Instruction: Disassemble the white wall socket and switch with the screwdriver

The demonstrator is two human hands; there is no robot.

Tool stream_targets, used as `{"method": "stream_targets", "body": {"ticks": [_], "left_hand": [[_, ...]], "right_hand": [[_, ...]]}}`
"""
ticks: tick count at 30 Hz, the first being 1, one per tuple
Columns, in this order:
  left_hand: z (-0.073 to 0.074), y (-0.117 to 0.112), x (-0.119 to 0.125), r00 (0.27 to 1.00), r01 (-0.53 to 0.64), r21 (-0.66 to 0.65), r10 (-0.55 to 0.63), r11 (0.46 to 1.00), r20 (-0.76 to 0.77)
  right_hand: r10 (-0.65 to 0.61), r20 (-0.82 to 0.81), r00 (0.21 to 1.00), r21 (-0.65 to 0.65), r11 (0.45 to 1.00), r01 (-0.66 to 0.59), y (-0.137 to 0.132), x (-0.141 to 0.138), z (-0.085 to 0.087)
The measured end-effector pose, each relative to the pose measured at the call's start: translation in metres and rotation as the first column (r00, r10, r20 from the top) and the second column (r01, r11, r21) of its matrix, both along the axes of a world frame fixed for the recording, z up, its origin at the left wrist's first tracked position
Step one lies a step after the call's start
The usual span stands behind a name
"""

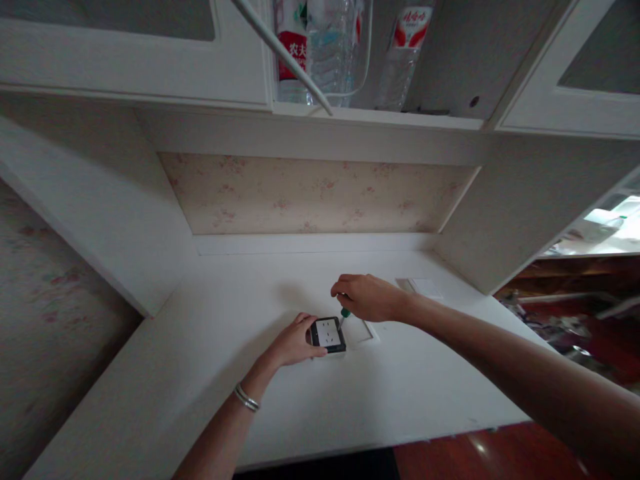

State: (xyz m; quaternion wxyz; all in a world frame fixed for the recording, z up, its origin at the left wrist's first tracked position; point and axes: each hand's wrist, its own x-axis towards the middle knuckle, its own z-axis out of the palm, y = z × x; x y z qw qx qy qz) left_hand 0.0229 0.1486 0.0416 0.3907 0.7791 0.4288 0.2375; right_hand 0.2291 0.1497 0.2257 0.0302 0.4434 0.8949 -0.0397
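Note:
A wall socket (328,332) with a white face and dark frame stands at the middle of the white counter (280,427). My left hand (295,341) grips it from the left, thumb along the near edge and fingers at the far side. My right hand (367,297) is closed round the green handle of a screwdriver (345,312). Its shaft slants down to the socket's right edge; the exact contact of the tip is too small to tell. Beside the socket, partly under my right hand, lies a white square frame (369,331).
Another flat white piece (425,287) lies farther back on the right. Overhead, an open cabinet shelf (430,120) holds several plastic bottles (330,47), and a white cable (285,57) hangs before it. White side panels (95,200) bound the counter left and right.

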Motion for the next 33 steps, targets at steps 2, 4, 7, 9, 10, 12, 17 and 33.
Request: {"method": "stream_targets", "body": {"ticks": [2, 4, 7, 9, 10, 12, 17, 33], "left_hand": [[0.001, 0.0001, 0.0005, 1.0, 0.005, 0.005, -0.005, 1.0, -0.002], [0.0016, 0.0003, 0.0008, 1.0, 0.006, 0.007, -0.006, 1.0, -0.008], [0.001, 0.0007, 0.0012, 1.0, 0.006, 0.01, -0.006, 1.0, -0.013], [-0.0002, 0.0009, 0.0014, 1.0, 0.001, 0.021, -0.001, 1.0, -0.012], [-0.0009, 0.0009, 0.0014, 1.0, 0.001, 0.026, 0.0, 1.0, -0.011], [-0.0021, 0.0009, 0.0012, 1.0, 0.005, 0.032, -0.005, 0.999, -0.004], [-0.0025, 0.0015, 0.0009, 1.0, 0.028, 0.043, -0.028, 0.999, 0.012], [0.0034, 0.0026, 0.0044, 1.0, 0.012, 0.046, -0.013, 0.999, 0.026]], "right_hand": [[0.02, -0.035, 0.999, -0.014, 1.0, -0.021, 0.0003, 0.0015, -0.0007], [-0.007, -0.033, 0.999, -0.024, 1.0, 0.006, 0.0008, 0.0026, -0.0013], [-0.061, -0.01, 0.998, -0.026, 0.998, 0.061, 0.0022, 0.003, -0.0023], [-0.035, -0.031, 0.999, -0.041, 0.999, 0.034, 0.0033, 0.0033, -0.0026], [-0.004, -0.048, 0.999, -0.052, 0.999, 0.001, 0.0037, 0.0036, -0.0025], [0.052, -0.073, 0.996, -0.069, 0.996, -0.058, 0.0041, 0.0038, -0.0016], [-0.031, -0.016, 0.999, -0.049, 0.998, 0.03, 0.0039, 0.001, 0.0006], [0.037, -0.047, 0.998, -0.057, 0.998, -0.039, -0.0011, 0.0032, 0.0045]]}}
